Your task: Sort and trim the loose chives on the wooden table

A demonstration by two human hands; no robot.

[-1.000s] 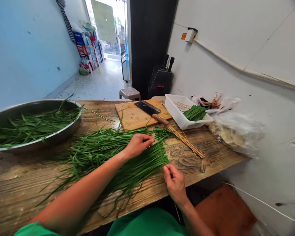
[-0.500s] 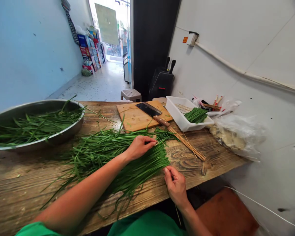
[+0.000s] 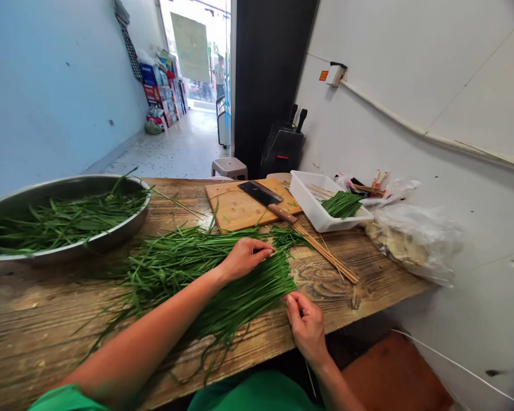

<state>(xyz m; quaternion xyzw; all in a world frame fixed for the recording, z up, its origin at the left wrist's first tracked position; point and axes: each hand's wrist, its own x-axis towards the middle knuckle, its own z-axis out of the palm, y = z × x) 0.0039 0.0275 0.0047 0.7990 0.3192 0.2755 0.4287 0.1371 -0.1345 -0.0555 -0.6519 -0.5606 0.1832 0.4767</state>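
A wide layer of garlic chives [image 3: 244, 297] lies across the wooden table, with its even ends toward the right. My left hand [image 3: 246, 257] reaches over it, thumb and fingers pinched at the far side of those ends, on a few chives. At the near corner of the ends, my right hand [image 3: 306, 322] is closed around a thin bamboo skewer [image 3: 310, 379], whose tail shows below the hand. The skewer's tip is hidden by the fingers and the chives. Beyond the left hand, a small heap of short chives [image 3: 289, 237] touches a bunch of bamboo skewers [image 3: 325, 251].
A cleaver [image 3: 261, 193] rests on a cutting board [image 3: 223, 208], its handle over the edge. At left stands a metal basin [image 3: 148, 200] of chives. A white plastic tray [image 3: 310, 208] and plastic bags [image 3: 424, 234] sit at right, near the wall. The table's front edge is close.
The view has shifted slightly. Both hands keep almost the same place and grip, with the right fingertips a touch closer to the chive ends.
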